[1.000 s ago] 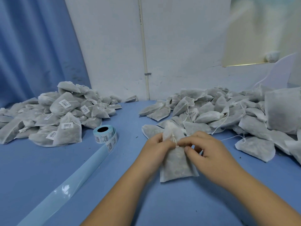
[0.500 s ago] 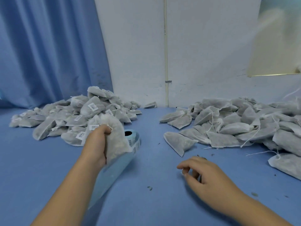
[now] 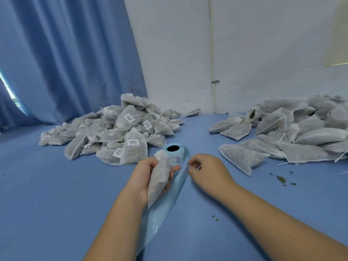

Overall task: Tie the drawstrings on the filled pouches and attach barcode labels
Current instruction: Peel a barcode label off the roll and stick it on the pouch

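While your left grip (image 3: pixel 141 174) is clamped round the pouch (image 3: pixel 159 178) just above the counter (image 3: pixel 56 194), peel one label cleanly off the roll (image 3: pixel 176 154). Your right grip (image 3: pixel 207 172) is pinched at the liner strip (image 3: pixel 165 202), and I cannot tell whether it holds a label. The labelled pile (image 3: pixel 116 132) lies left, the unlabelled pile (image 3: pixel 282 134) right, with leaf crumbs (image 3: pixel 281 179) nearby.
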Demonstrator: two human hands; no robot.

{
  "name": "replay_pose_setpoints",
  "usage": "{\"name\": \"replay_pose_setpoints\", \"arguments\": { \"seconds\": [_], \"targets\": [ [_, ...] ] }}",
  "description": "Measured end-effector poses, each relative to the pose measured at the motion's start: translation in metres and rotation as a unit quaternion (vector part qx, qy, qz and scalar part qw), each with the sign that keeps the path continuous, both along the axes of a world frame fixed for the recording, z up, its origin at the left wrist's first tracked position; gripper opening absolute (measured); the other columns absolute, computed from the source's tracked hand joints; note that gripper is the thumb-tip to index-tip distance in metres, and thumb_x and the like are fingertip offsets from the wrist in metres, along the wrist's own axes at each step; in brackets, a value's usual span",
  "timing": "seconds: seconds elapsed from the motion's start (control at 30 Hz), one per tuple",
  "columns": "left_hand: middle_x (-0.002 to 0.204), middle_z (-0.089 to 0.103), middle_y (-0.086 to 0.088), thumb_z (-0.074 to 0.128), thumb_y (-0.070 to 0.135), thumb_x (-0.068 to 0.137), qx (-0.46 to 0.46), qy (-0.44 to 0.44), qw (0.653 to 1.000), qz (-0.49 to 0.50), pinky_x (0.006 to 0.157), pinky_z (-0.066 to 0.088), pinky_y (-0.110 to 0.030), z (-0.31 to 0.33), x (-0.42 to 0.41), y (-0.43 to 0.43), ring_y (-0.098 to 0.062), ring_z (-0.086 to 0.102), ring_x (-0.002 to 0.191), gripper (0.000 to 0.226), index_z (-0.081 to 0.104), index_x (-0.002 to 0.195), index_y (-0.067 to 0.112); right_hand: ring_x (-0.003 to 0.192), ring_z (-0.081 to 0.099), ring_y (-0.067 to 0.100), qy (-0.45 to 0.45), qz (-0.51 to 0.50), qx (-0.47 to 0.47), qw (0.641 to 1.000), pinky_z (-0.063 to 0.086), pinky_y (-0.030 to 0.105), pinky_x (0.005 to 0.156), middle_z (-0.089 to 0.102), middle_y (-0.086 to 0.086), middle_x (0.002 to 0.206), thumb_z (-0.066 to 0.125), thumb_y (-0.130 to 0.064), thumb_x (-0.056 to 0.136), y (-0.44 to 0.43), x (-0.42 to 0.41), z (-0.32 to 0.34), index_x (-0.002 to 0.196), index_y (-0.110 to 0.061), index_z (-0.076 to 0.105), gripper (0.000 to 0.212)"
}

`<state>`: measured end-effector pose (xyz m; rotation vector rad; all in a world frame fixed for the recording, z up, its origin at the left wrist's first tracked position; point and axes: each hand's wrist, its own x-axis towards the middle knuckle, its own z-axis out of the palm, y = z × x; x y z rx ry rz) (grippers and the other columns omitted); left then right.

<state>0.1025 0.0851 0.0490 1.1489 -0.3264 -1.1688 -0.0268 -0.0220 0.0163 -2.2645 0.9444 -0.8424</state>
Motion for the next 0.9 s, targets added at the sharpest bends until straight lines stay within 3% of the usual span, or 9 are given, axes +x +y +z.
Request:
{"name": "replay_pose_setpoints", "arguments": {
  "seconds": [0.1, 0.23, 0.37, 0.53, 0.77, 0.9],
  "targets": [
    [0.102, 0.072, -0.025, 0.041, 0.004, 0.074, 0.001, -0.001, 1.000, -0.019, 0.040, 0.040, -0.018, -0.001, 0.003, -0.002, -0.016, 0.053, 0.042, 0.022, 0.062, 0.079, 0.004, 0.091, 0.060, 0.014, 0.001, -0.014, 0.011, 1.000, 0.049, 0.030, 0.084, 0.065, -0.006, 0.094, 0.056, -0.022, 0.087, 0.001, 0.005, -0.013, 0.099, -0.023, 0.068, 0.018],
    [0.101, 0.072, -0.025, 0.042, 0.005, 0.076, -0.001, -0.007, 0.999, -0.041, 0.040, 0.042, -0.018, -0.001, 0.000, -0.004, -0.015, 0.053, 0.042, 0.019, 0.060, 0.083, 0.004, 0.085, 0.060, 0.009, -0.025, -0.011, 0.020, 0.999, 0.048, 0.025, 0.080, 0.062, -0.015, 0.083, 0.059, -0.024, 0.085, 0.003, -0.001, -0.018, 0.099, -0.026, 0.070, 0.018],
    [0.102, 0.072, -0.025, 0.038, 0.008, 0.084, -0.005, -0.003, 0.999, -0.051, 0.040, 0.042, -0.018, 0.001, 0.000, -0.004, -0.015, 0.051, 0.042, 0.021, 0.059, 0.087, 0.004, 0.087, 0.061, 0.009, -0.029, -0.023, 0.021, 0.999, 0.047, 0.024, 0.080, 0.066, -0.012, 0.088, 0.060, -0.025, 0.086, 0.002, -0.002, -0.018, 0.101, -0.024, 0.071, 0.018],
    [0.106, 0.071, -0.026, 0.042, 0.005, 0.071, 0.005, -0.025, 0.998, -0.058, 0.041, 0.044, -0.019, 0.001, -0.005, -0.003, -0.016, 0.052, 0.044, 0.022, 0.059, 0.085, 0.004, 0.082, 0.058, 0.006, -0.016, -0.020, 0.023, 0.999, 0.044, 0.021, 0.076, 0.062, -0.015, 0.083, 0.059, -0.027, 0.087, 0.001, 0.000, -0.017, 0.101, -0.026, 0.072, 0.019],
    [0.101, 0.073, -0.020, 0.047, 0.008, 0.057, 0.010, -0.063, 0.996, -0.067, 0.044, 0.047, -0.022, -0.002, -0.007, -0.002, -0.019, 0.055, 0.046, 0.032, 0.058, 0.087, 0.007, 0.090, 0.064, 0.011, -0.004, -0.015, 0.018, 1.000, 0.051, 0.027, 0.081, 0.072, -0.009, 0.095, 0.057, -0.026, 0.087, 0.003, -0.002, -0.014, 0.101, -0.026, 0.074, 0.021],
    [0.109, 0.073, -0.016, 0.050, 0.011, 0.056, 0.014, -0.073, 0.993, -0.094, 0.045, 0.048, -0.023, -0.004, -0.007, -0.002, -0.019, 0.058, 0.047, 0.025, 0.067, 0.074, 0.010, 0.088, 0.064, 0.014, 0.000, -0.019, 0.017, 1.000, 0.052, 0.031, 0.080, 0.073, -0.007, 0.090, 0.059, -0.026, 0.086, 0.002, -0.004, -0.014, 0.093, -0.023, 0.075, 0.018]
  ]
}}
